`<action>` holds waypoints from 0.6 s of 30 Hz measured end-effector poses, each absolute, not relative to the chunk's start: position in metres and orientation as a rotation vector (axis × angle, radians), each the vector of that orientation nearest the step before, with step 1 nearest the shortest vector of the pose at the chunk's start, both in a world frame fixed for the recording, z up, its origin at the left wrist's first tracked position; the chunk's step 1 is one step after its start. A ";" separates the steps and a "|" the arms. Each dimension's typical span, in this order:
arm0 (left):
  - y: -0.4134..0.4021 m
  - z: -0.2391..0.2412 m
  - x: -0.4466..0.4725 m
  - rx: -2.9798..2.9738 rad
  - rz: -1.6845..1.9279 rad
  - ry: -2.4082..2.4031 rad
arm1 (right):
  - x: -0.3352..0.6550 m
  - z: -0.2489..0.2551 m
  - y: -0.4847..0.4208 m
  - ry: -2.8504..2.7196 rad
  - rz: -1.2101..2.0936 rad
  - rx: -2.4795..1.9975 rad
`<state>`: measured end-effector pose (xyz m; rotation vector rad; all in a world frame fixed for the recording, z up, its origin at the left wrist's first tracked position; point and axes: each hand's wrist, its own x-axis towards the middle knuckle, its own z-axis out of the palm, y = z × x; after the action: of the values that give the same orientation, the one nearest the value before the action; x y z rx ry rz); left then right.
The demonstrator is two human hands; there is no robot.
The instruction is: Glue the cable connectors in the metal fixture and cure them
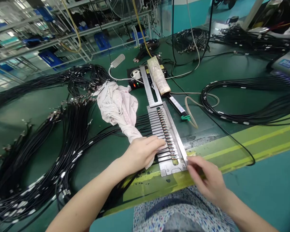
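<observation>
A metal slotted fixture lies on the table in front of me, with a row of black cables entering its slots from the left. Their small bare connector ends line up along the middle of the fixture. My left hand is closed on a bunched pale cloth, and presses one end of it against the lower cable ends. The rest of the cloth trails up and to the left. At the fixture's lower right edge, my right hand pinches the metal rim between thumb and fingers.
Black cable bundles cover the left side; a looped bundle lies at right. Beyond the fixture are a wrapped handle tool, a black power box and a small lamp. Yellow tape lines the front edge.
</observation>
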<state>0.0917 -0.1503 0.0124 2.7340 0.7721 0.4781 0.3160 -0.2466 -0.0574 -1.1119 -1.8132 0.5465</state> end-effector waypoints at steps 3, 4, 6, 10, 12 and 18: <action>-0.133 -0.005 0.110 2.613 0.431 0.744 | 0.328 -0.063 -0.248 -1.779 0.507 -1.188; -0.130 -0.010 0.114 2.601 0.408 0.768 | 0.329 -0.064 -0.248 -1.773 0.501 -1.197; -0.126 -0.018 0.120 2.606 0.377 0.822 | 0.329 -0.066 -0.247 -1.776 0.482 -1.190; -0.127 -0.028 0.127 2.753 0.298 0.835 | 0.326 -0.069 -0.247 -1.834 0.387 -1.168; -0.129 -0.029 0.127 2.870 0.238 0.824 | 0.326 -0.069 -0.248 -1.844 0.355 -1.162; -0.131 -0.024 0.125 3.090 0.064 0.791 | 0.328 -0.069 -0.248 -1.847 0.311 -1.151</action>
<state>0.1250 -0.1307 -0.0236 3.0896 0.7910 0.0635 0.3276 -0.2482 -0.0692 -1.1512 -1.8474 0.3115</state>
